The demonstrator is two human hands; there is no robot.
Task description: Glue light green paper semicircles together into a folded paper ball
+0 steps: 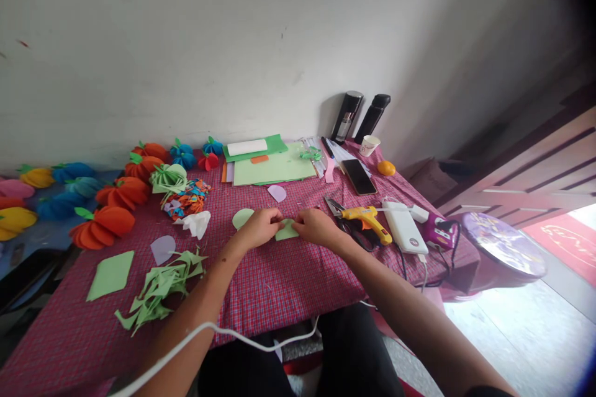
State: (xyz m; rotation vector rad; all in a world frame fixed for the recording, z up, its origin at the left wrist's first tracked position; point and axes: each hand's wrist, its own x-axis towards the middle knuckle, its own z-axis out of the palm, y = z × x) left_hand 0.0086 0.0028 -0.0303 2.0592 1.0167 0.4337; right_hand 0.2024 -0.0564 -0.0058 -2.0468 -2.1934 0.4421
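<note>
Between my two hands is a small piece of light green paper, just above the checked tablecloth. My left hand pinches its left edge, and my right hand grips its right edge with curled fingers. Left of it lies a pale green rounded paper piece, partly behind my left hand. A lilac rounded paper piece rests farther back. Green paper offcuts are heaped by my left forearm, and a stack of green paper squares sits at far left.
Right of my hands are a yellow glue gun, scissors, a white power bank and a phone. Paper pumpkins crowd the left. Paper sheets, bottles and a cup stand behind. A white cable crosses in front.
</note>
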